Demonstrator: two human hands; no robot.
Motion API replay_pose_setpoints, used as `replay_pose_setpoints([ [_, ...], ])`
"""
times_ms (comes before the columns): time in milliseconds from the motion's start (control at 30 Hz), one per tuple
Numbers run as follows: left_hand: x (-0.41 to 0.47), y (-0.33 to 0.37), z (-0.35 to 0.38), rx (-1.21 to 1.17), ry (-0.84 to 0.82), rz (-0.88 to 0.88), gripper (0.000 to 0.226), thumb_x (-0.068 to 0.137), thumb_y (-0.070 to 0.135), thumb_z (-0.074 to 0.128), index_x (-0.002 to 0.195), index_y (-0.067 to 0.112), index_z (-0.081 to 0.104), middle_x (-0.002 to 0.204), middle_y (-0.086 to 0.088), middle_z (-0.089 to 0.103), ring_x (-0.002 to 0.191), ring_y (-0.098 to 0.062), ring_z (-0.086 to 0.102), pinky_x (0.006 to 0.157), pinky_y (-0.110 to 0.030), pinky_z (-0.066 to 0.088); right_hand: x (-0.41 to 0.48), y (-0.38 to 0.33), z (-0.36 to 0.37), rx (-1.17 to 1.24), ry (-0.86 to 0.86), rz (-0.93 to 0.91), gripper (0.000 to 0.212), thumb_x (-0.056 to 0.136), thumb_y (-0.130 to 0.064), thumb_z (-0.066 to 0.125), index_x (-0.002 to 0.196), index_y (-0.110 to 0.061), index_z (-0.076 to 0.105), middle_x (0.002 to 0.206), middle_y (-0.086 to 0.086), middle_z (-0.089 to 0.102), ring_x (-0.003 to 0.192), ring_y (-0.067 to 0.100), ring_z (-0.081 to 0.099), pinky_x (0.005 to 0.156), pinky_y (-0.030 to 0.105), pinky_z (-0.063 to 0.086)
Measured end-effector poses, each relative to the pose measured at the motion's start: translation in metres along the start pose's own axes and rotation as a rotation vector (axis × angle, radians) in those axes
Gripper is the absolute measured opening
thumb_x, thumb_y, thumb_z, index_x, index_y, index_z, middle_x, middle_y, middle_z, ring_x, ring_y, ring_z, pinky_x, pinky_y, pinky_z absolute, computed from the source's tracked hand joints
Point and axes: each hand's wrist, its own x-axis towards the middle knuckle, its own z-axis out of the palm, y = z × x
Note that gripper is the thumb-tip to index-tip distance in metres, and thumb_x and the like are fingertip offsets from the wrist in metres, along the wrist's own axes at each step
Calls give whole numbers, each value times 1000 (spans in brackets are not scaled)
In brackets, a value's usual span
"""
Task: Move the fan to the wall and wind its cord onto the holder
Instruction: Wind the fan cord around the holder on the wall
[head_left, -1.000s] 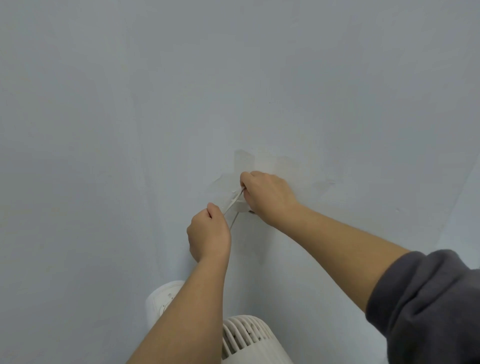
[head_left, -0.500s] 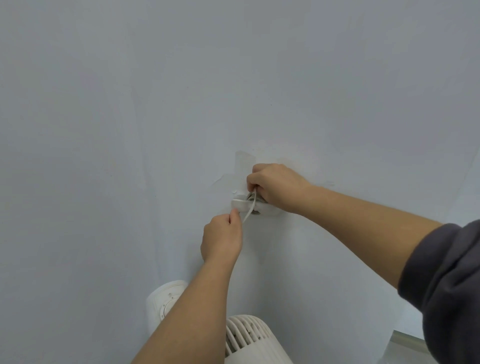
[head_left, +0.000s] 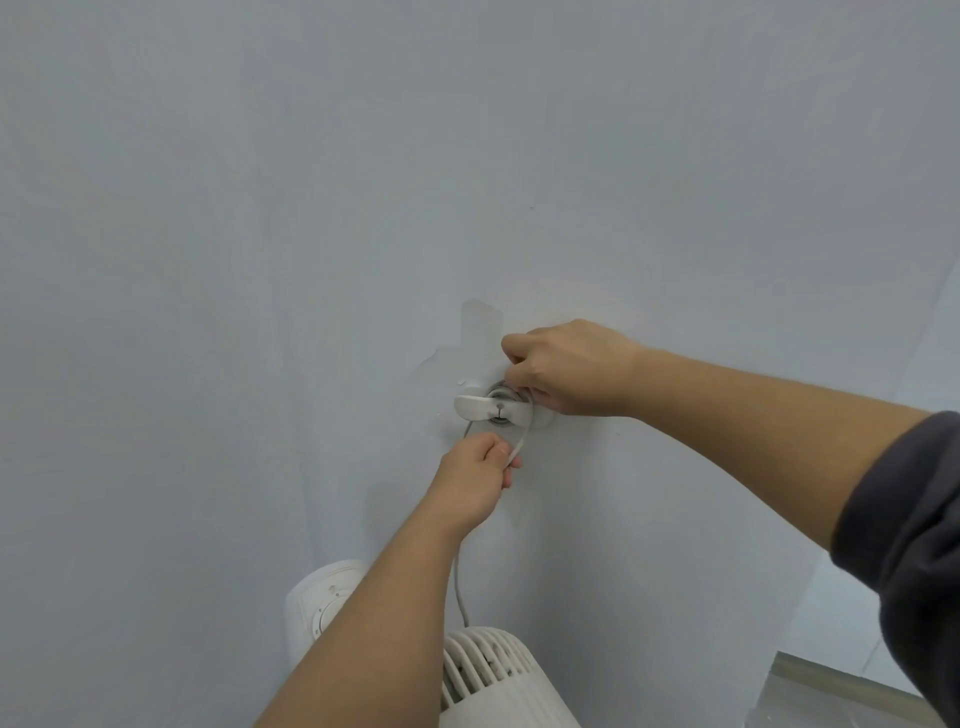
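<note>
White fan (head_left: 488, 670) stands at the wall (head_left: 260, 260), below the left hand (head_left: 475, 478): move done. Left hand grasps the cord (head_left: 457, 587); right hand (head_left: 566, 366), above, pinches cord at the holder (head_left: 493, 409). Winding unfinished; slack hangs loose.

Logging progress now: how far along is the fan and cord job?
Done: the white ribbed plastic fan stands by the pale grey wall. In hand: the left grip pinches the thin white cord below the round white wall holder, where the right grip curls, its hold hidden. Left: slack down to the fan awaits winding.
</note>
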Motion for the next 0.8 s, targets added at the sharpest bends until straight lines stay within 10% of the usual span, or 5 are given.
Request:
replay_pose_setpoints([
  [400, -8, 6, 8, 28, -323, -43, 19, 100, 11, 44, 92, 13, 61, 83, -5, 69, 65, -12, 64, 63, -21, 44, -1, 3, -9, 14, -164, 45, 11, 92, -30, 57, 98, -21, 60, 103, 2, 48, 68, 23, 46, 49, 28, 27],
  [800, 2, 7, 23, 132, -395, -138, 23, 100, 11, 43, 82, 15, 57, 79, 0, 68, 67, -8, 66, 63, -16, 48, -7, -2, 0, -61, -105, 19, 30, 88, -32, 63, 114, -21, 54, 113, 3, 47, 99, 22, 54, 58, 32, 34],
])
